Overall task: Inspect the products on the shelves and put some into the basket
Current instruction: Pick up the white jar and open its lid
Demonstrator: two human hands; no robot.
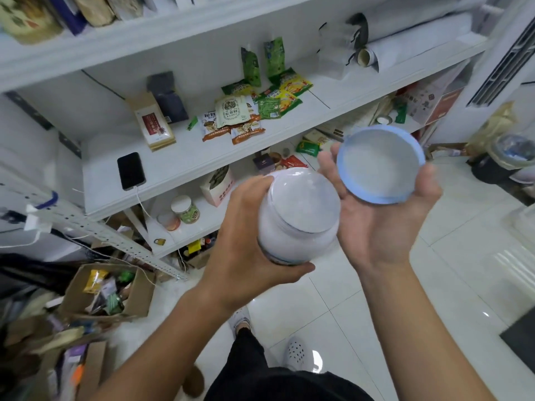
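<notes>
Left hand (249, 227) is gripping a white jar (298, 218) round its side, fingers and thumb curled around the body, mouth tipped up toward the person's face. A foil-like seal seems to be covering the mouth; can't tell for sure.

Right hand (376, 215) is lying palm up, fingers relaxed, cradling the blue lid (379, 164) on the fingertips, underside facing up. Lid is off the jar, just beside it, up and to the right of the mouth.

Key relation: lid is sitting right of the jar and slightly farther from the person, with its open side facing up. The jar's long axis is pointing roughly at the camera. Judging by that, recapping is going to need the lid flipped over and brought left onto the mouth; right hand is the one doing it.

Jar is being held out in front of the white shelves (179, 166), above the floor. Cardboard box (136, 293) of packets is sitting low left on the floor, on the left hand's side. No proper basket in view that I can make out.
</notes>
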